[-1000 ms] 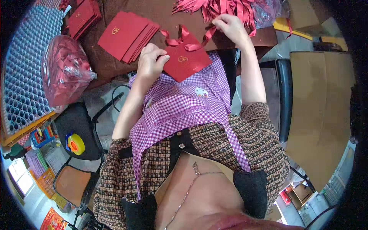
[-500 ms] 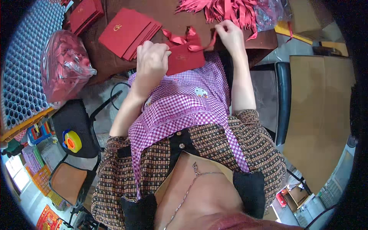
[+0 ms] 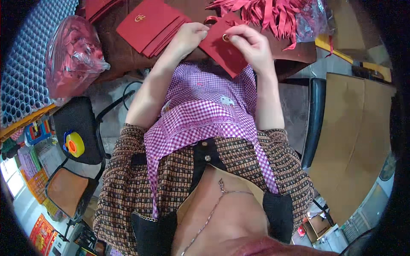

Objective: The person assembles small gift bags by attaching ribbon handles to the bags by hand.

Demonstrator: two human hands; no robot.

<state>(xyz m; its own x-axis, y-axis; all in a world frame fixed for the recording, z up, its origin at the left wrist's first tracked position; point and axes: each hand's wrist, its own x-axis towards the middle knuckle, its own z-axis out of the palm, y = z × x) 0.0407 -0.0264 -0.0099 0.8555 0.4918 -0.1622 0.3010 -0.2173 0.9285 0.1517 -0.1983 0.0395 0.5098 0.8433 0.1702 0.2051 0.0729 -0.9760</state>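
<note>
Red envelope [image 3: 225, 54] lay aslant at the worktop [image 3: 116, 55] edge, lowest corner toward apron [image 3: 200, 87]; long axis unclear, partly covered. Left hand [image 3: 186, 41] pinched its left edge; right hand [image 3: 256, 50], fingertips nearly together, overlapped its face, grip uncertain.

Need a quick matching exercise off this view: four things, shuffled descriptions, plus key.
Things:
1. flat red packet
2. ribbons
3. tape roll
4. apron

Descriptions:
A. purple-and-white check
B. in a loose heap on the brown cloth
C. between the left hand and the right hand
D. mostly yellow, at the left of the view

Pairs: 1-C, 2-B, 3-D, 4-A
</note>
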